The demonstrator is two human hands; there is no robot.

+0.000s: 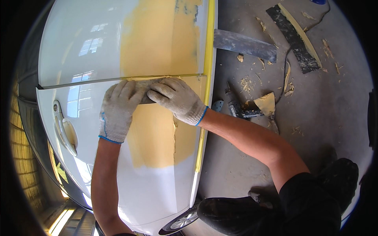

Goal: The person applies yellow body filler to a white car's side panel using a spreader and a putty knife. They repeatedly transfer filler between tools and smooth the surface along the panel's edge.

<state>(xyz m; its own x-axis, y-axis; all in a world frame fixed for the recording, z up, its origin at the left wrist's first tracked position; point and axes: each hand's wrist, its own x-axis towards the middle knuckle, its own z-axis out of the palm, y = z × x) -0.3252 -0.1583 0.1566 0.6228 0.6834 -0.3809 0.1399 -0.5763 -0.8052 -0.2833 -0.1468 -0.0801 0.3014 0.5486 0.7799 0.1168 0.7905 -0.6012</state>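
Both my hands wear white knit gloves with blue cuffs and grip one dark, flat filler spreader (147, 98). It lies against a white car's side, just below the seam between two doors (94, 81). My left hand (119, 105) holds its left part, fingers over the top edge. On its right part, my right hand (178, 99) is closed with bent fingers. Yellow body filler (151, 135) covers a broad band of the panel on both sides of the seam. A raised ridge of filler runs down below my right hand. The gloves hide much of the spreader.
A door handle (65, 129) sits left of my left hand. Yellow tape (210, 51) runs along the car's lower edge. On the grey floor lie a dark flat strip (246, 45), a filler-edged black board (293, 37), a power drill (233, 103), a filler-coated spatula (265, 104), a cable and scraps.
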